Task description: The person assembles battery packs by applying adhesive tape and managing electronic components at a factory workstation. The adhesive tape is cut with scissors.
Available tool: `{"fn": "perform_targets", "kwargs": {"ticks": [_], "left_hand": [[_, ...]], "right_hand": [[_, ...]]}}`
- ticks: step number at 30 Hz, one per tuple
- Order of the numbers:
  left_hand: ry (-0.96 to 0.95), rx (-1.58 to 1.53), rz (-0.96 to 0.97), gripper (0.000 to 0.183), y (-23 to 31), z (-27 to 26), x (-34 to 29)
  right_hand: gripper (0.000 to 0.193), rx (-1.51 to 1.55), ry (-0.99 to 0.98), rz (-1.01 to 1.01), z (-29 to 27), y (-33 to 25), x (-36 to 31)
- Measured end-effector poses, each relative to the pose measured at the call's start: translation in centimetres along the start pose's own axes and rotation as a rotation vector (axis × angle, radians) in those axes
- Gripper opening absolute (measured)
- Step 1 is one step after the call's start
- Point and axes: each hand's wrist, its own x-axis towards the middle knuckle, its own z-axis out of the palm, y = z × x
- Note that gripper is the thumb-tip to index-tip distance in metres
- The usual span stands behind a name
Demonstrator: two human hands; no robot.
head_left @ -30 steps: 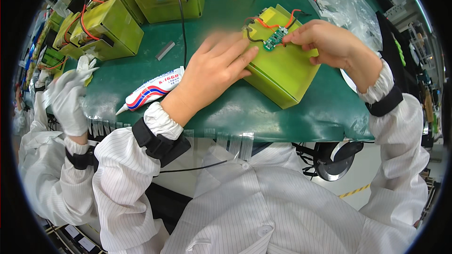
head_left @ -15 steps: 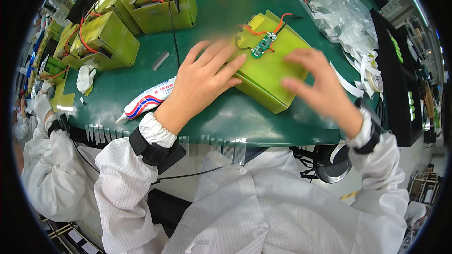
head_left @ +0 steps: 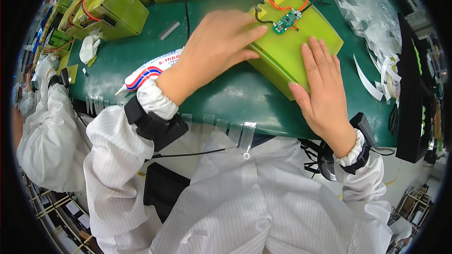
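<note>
A battery pack wrapped in yellow-green sheet [head_left: 294, 49] lies at an angle on the table. On its top sits a small green circuit board [head_left: 286, 21], with red and black wires [head_left: 308, 1] running from it and from the pack's far end. My right hand [head_left: 325, 82] rests open on the pack's near right part, fingers stretched flat and thumb at the near edge. At the pack's left side is my left hand [head_left: 219, 49], somewhat blurred, with its fingers extended and thumb apart; the far fingertips are hard to make out. Behind my left wrist lies a white glue tube [head_left: 153, 69].
More wrapped packs [head_left: 110, 9] stand at the far left. Clear plastic film [head_left: 362, 9], white paper strips [head_left: 369, 77] and a tape roll [head_left: 394, 87] lie on the right. Clear tape strips [head_left: 235, 131] hang from the table's front edge. A co-worker's white sleeve [head_left: 49, 131] is at left.
My right hand, blurred above the pack before, now lies flat on it. My left hand has drawn slightly back from the pack's top to its left side. The whole view has shifted.
</note>
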Motion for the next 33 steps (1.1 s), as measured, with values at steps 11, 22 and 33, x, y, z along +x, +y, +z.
{"fn": "perform_targets", "kwargs": {"ticks": [11, 22, 33], "left_hand": [[0.007, 0.016, 0.055, 0.048, -0.5, -0.4, 0.4], [0.018, -0.093, 0.025, 0.046, -0.2, -0.3, 0.5], [-0.015, -0.17, 0.015, 0.04, -1.0, 0.0, 0.9]], "right_hand": [[0.026, 0.476, 0.134, -0.062, 0.2, 4.2, -1.4], [0.046, 0.38, 0.22, -0.141, 0.8, 2.8, -1.5], [0.036, 0.263, 0.335, -0.179, 1.5, 1.9, -1.2]]}}
